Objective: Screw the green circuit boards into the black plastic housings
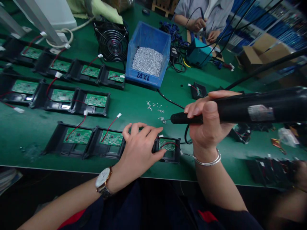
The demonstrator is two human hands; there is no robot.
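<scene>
My right hand (206, 127) is wrapped round a black electric screwdriver (230, 108) held almost level. Its thin bit points left at a small pile of loose screws (162, 120) on the green table. My left hand (141, 145) lies palm down with fingers spread over the nearest row of black plastic housings. Under and beside its fingers is a housing with a green circuit board (168, 144) and red wires. To its left sit two more housings with boards, one holding a circuit board (111, 138) whose red lead ends in a white plug. The hand covers part of the row.
A blue bin (164, 60) full of small screws stands behind the loose ones, beside a black fan (112, 43). More housings (92, 102) line the left. A co-worker (203, 19) sits across the table. Black housings (268, 171) and a blurred hand (301, 179) are at right.
</scene>
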